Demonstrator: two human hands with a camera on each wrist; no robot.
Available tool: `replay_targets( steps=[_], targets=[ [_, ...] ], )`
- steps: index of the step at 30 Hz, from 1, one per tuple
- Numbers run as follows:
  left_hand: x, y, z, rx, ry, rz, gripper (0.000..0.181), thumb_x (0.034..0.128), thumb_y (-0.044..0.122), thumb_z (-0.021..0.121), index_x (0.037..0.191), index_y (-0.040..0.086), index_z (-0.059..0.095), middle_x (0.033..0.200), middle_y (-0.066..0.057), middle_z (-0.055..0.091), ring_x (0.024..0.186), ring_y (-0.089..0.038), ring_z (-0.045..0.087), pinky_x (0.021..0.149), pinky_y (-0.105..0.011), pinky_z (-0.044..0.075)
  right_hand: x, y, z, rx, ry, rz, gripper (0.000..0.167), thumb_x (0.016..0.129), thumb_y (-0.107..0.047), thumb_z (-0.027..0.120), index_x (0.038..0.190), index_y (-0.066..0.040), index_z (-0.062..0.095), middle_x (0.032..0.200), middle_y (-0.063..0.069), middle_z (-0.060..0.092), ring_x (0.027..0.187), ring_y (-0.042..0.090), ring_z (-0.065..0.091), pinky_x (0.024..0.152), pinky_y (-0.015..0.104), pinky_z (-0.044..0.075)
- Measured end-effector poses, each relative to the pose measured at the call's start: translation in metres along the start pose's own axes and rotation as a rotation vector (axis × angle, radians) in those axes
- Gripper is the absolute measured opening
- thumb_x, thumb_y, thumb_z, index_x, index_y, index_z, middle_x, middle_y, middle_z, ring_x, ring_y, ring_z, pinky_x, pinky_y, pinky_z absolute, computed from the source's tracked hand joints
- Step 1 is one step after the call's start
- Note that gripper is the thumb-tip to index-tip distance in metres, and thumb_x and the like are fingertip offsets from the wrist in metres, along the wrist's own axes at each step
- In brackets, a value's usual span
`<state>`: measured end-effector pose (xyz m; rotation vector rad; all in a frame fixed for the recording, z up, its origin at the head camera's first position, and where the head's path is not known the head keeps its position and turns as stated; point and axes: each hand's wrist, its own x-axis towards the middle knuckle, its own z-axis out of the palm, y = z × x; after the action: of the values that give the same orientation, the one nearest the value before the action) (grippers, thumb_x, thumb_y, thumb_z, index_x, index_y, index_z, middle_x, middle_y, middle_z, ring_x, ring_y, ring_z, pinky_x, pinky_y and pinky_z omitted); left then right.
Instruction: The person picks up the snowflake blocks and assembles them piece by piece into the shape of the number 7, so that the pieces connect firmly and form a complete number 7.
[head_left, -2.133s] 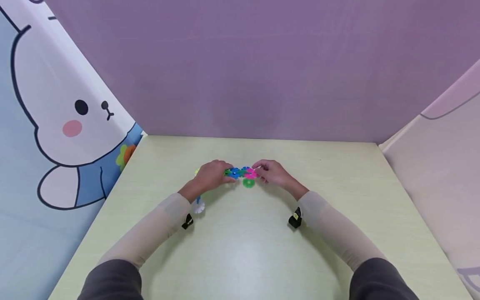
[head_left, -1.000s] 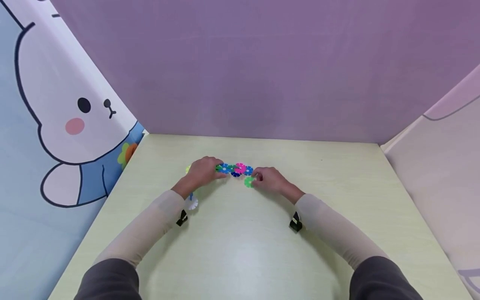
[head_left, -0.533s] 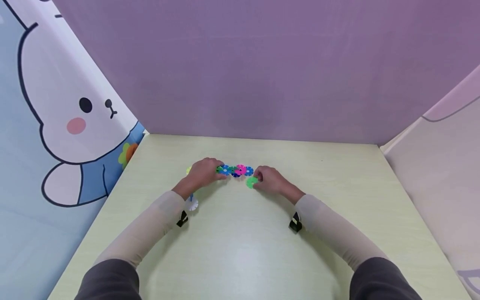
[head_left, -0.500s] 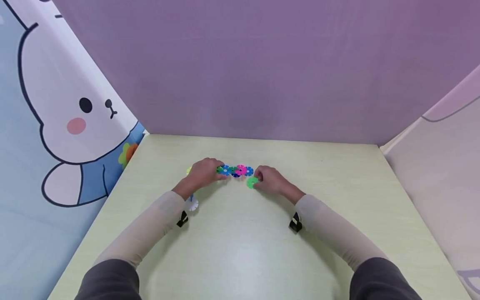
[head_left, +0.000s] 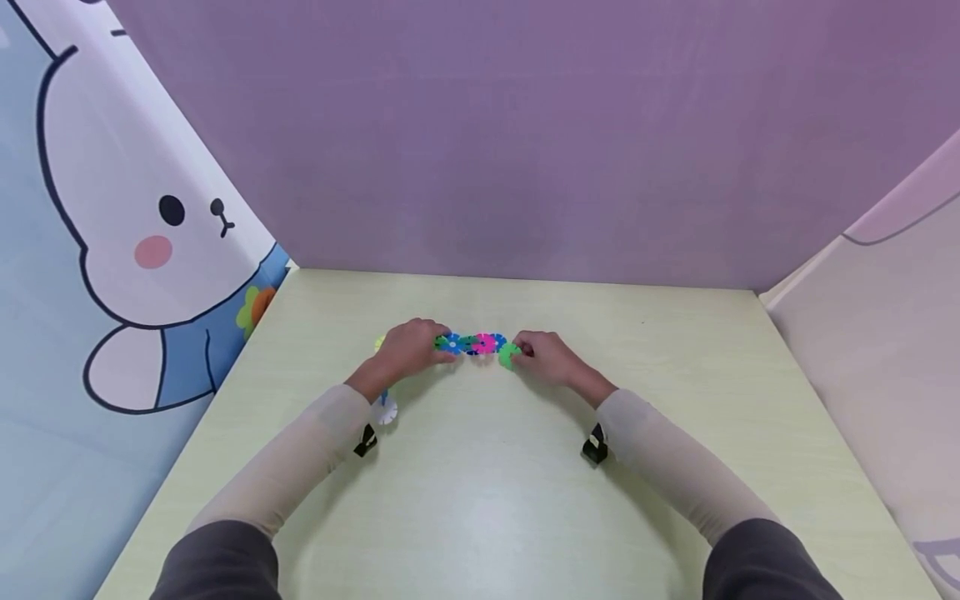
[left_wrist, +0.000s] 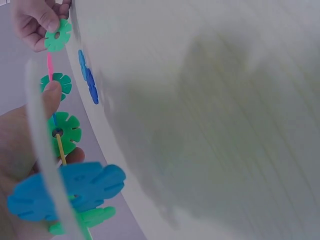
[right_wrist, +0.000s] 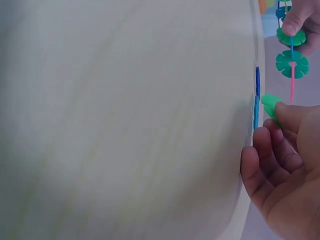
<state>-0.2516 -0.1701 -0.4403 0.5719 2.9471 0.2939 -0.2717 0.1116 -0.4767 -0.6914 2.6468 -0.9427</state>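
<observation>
The right hand (head_left: 551, 358) pinches a light green disc (head_left: 509, 356) between thumb and finger, just to the right of the pink disc (head_left: 483, 344); the right wrist view shows a small gap between the two. The left hand (head_left: 409, 345) has its thumb and fingers clamped on a chain of discs (head_left: 452, 342), to the left of the pink disc at the chain's end. The discs look like thin plastic flowers, round, with slits around the rim and a hole in the middle. The pink disc is slotted into a green disc (right_wrist: 283, 64). A light blue disc (left_wrist: 82, 64) and a dark blue disc (left_wrist: 91, 86) lie flat on the table (head_left: 480, 500), near the pink disc. The table is pale with faint wood lines, and has lots of room to move in front of the pink disc and off to its right. Behind the pink disc, the table's far edge meets a flat purple wall (head_left: 480, 150). A big rabbit picture (head_left: 105, 192) is far to the pink disc's left.
</observation>
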Motion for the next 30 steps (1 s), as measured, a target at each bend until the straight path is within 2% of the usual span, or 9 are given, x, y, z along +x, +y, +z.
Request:
replay_targets(
  steps=[4,12,30],
  targets=[
    [0.0,0.001,0.0011,0.003,0.001,0.012,0.058,0.0899,0.047,0.076,0.134,0.011,0.067,0.129,-0.009,0.071,0.119,-0.029,0.067,0.097,-0.045,0.058,-0.0005,-0.0008,-0.0019,-0.018,0.021,-0.011,0.012,0.1,-0.02,0.065,0.108,-0.01,0.068,0.075,0.0,0.056,0.065,0.012,0.044,0.061,0.025,0.038],
    [-0.0004,0.0023,0.0038,0.02,0.003,0.024,0.057,0.0906,0.047,0.075,0.134,0.011,0.067,0.131,-0.01,0.07,0.12,-0.03,0.066,0.099,-0.046,0.057,-0.0022,-0.0029,-0.0052,-0.094,0.074,-0.047,0.017,0.099,-0.02,0.067,0.113,-0.011,0.071,0.075,0.0,0.064,0.063,0.011,0.048,0.058,0.024,0.041],
    [-0.0013,0.0084,0.0018,0.018,0.003,0.045,0.057,0.0905,0.046,0.075,0.134,0.01,0.067,0.131,-0.01,0.07,0.12,-0.03,0.066,0.097,-0.046,0.058,-0.0071,0.0003,-0.0082,-0.05,0.113,-0.056,0.016,0.099,-0.021,0.068,0.113,-0.014,0.072,0.08,0.0,0.072,0.064,0.01,0.056,0.06,0.025,0.046]
  ],
)
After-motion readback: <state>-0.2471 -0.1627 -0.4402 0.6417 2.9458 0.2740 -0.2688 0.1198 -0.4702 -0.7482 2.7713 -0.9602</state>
